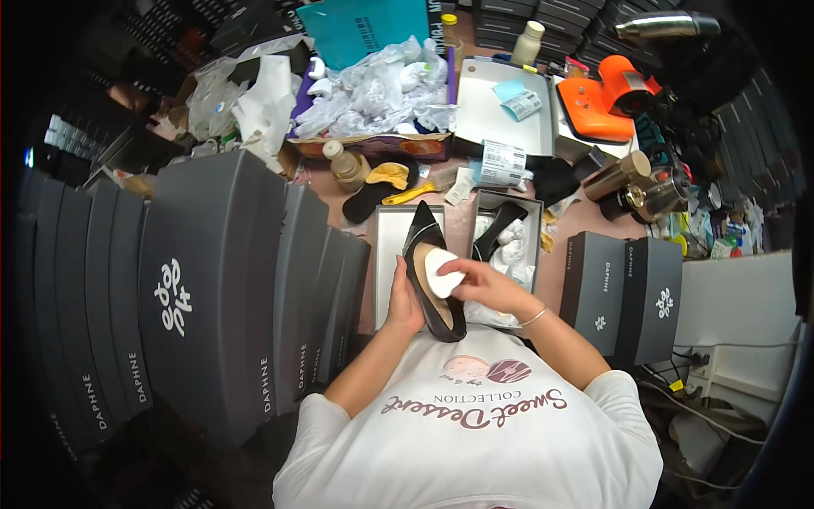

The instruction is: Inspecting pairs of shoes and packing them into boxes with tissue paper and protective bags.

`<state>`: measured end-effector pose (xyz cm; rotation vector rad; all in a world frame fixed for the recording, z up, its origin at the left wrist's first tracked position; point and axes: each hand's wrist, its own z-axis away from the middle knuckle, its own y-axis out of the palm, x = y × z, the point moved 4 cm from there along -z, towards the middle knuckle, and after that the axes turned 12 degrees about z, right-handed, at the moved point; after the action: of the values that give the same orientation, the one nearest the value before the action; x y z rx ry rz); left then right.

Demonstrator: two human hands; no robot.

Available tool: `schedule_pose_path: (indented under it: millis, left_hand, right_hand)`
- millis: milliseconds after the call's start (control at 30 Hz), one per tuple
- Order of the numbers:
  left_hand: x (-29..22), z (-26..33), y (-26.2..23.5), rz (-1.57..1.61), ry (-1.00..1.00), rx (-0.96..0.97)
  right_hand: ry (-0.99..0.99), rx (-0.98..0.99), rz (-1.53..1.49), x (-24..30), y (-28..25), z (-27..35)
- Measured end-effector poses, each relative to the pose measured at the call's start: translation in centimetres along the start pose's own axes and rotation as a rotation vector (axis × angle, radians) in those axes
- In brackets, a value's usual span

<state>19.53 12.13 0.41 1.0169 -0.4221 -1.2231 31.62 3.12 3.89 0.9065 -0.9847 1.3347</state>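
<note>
A black pointed-toe shoe [419,227] with a beige lining is held up in front of me, its toe pointing away. My left hand [405,299] grips its left side. In my right hand [490,287] is a white rounded pad [441,273], pinched between thumb and fingers over the shoe's opening; I cannot tell if it is a sponge or folded paper. Behind the shoe lies a white box lid [386,254]. To its right is an open shoe box [536,222] holding another black shoe [502,227] and white crumpled paper.
Grey shoe boxes [203,288] stand in a row at left, with more [649,297] at right. Farther back are a yellow-handled brush [411,197], a small bottle [343,165], a carton of white plastic wrapping [373,93], and an orange tape dispenser [598,106].
</note>
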Motion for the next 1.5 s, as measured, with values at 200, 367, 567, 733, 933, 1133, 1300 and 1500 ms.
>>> schedule_pose_path:
  millis: [200, 367, 567, 733, 933, 1133, 1300, 1500]
  left_hand:
    - [2.8, 0.4, 1.6, -0.134, -0.124, 0.025]
    - [3.2, 0.2, 0.8, -0.231, -0.052, 0.045]
    - [3.2, -0.2, -0.1, -0.229, -0.021, 0.082]
    - [3.4, 0.8, 0.8, -0.223, -0.039, 0.073]
    - [3.4, 1.2, 1.1, -0.230, -0.107, 0.033]
    - [3.8, 0.9, 1.6, -0.224, -0.125, 0.021]
    - [3.9, -1.1, -2.7, -0.170, -0.155, -0.019]
    - [2.9, -1.0, -2.1, -0.328, -0.045, -0.155]
  right_hand:
    - [-0.094, -0.308, 1.065, 1.6, 1.5, 2.9]
    - [-0.080, -0.550, 1.302, -0.2, 1.0, 2.9]
    - [-0.056, -0.474, 0.860, 0.3, 1.9, 3.3]
    - [-0.162, -0.647, 1.184, 0.9, 1.9, 3.1]
    - [-0.243, -0.522, 1.263, -0.2, 2.5, 0.9]
    - [-0.156, -0.582, 1.247, -0.3, 0.2, 0.0]
    - [-0.206, -0.140, 0.954, 0.0, -2.0, -0.5]
    - [0.178, -0.355, 1.516, -9.9, -10.7, -0.7]
